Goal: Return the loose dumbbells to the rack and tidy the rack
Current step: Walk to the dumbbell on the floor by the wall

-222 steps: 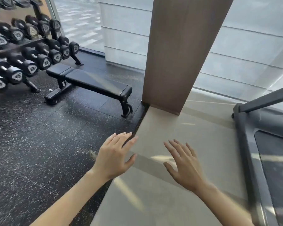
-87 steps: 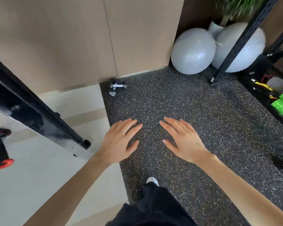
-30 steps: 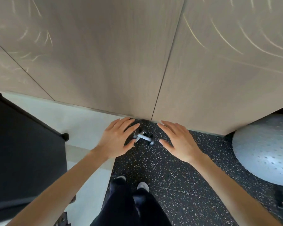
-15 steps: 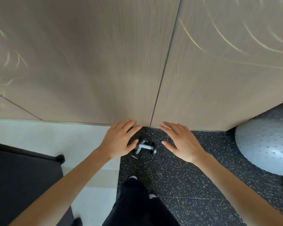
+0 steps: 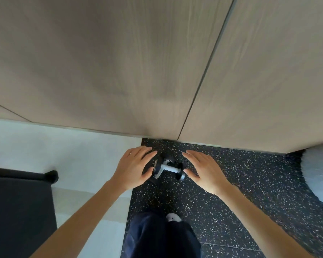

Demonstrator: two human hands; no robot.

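Two small black dumbbells with silver handles lie on the speckled rubber floor close to the wood wall. One dumbbell [image 5: 172, 169] lies across; the second dumbbell [image 5: 158, 170], partly hidden behind it and my left hand, points toward me. My left hand [image 5: 133, 168] hovers just left of them, fingers straight, holding nothing. My right hand [image 5: 203, 172] hovers just right of them, also spread and empty. The rack is out of view.
A wood-panelled wall [image 5: 157, 71] rises directly ahead. Pale tile floor [image 5: 73, 155] lies to the left, with a dark machine base [image 5: 21, 211] on it. A grey exercise ball [image 5: 319, 174] sits at the right edge. My legs and shoe [image 5: 172, 218] are below.
I have come closer to the wall; the dumbbells now lie lower and nearer between my hands. Both hands stay spread and empty.
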